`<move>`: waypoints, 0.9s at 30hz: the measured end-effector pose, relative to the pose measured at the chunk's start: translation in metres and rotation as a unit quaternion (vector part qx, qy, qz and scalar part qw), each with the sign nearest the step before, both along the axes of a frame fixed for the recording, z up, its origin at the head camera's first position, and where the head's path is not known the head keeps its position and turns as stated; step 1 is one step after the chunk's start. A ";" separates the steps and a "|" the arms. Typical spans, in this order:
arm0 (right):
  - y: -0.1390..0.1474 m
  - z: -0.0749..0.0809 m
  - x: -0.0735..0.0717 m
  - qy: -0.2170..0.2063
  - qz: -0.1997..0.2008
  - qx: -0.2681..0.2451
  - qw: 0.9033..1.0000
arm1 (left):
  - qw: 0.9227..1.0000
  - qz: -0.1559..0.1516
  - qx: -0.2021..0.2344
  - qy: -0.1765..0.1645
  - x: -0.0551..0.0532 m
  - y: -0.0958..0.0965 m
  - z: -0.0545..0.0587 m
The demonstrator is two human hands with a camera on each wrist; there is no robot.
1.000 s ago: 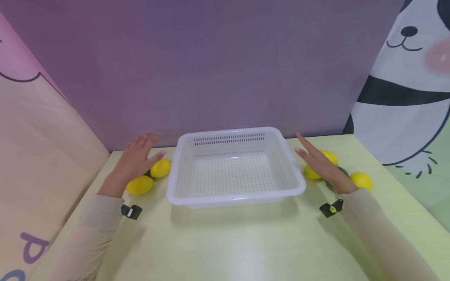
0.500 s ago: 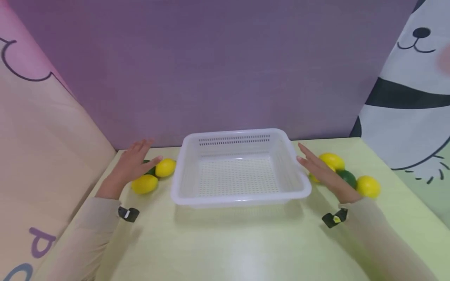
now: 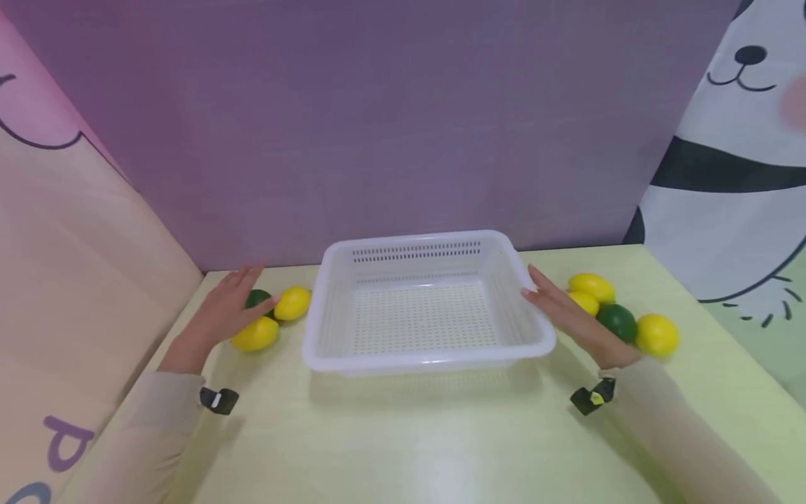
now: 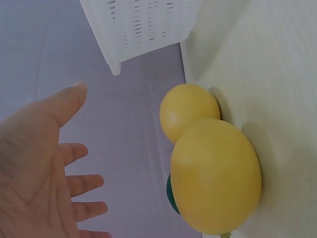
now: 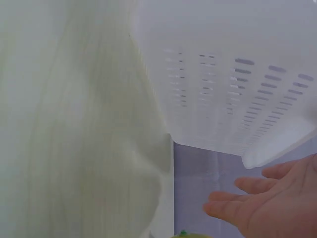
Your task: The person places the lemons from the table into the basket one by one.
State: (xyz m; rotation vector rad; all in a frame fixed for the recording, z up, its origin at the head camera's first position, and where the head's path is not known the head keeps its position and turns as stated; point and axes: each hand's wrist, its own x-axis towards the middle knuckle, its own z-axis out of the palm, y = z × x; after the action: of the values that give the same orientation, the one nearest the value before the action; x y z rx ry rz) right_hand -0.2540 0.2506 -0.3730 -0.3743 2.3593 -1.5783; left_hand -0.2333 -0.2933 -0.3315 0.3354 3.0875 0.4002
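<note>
Standing on the surface (image 3: 415, 448): white basket (image 3: 428, 360), rectangular, upright, with slotted walls and a perforated floor.
Left grip (image 3: 220, 308): left of the basket and apart from it; fingers extended, thumb spread wide toward the basket; holding nothing.
Right grip (image 3: 569, 313): at the basket's right side, fingertips by the rim; fingers nearly straight, holding nothing; contact with the rim cannot be determined.
Fruit left of basket: inner lemon (image 3: 292, 303) nearest the basket; front lemon (image 3: 256, 334) farther out; left green fruit (image 3: 257, 299) beside both, partly hidden.
Fruit right of basket: rear lemon (image 3: 592, 288); middle lemon (image 3: 585, 302), partly covered by the right grip; right green fruit (image 3: 617, 323) farther out; outer yellow fruit (image 3: 658, 334) farthest from the basket.
Wrist fittings: left black unit (image 3: 219, 400) and right black unit (image 3: 592, 396), one at each light sleeve, both forward of the basket, on the wearer's side.
Backdrop: purple wall (image 3: 403, 126) behind the basket; panda panel (image 3: 718, 231) to its right.
</note>
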 end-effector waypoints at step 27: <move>-0.008 -0.015 0.002 -0.085 0.090 -0.151 0.981 | 0.999 -0.040 0.026 -0.017 0.009 -0.015 -0.030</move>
State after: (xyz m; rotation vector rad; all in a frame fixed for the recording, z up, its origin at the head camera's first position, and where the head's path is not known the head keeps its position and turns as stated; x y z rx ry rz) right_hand -0.2519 0.2423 -0.3878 -0.4799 1.9058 -1.8048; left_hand -0.2239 -0.3088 -0.3614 0.4465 3.0226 0.4796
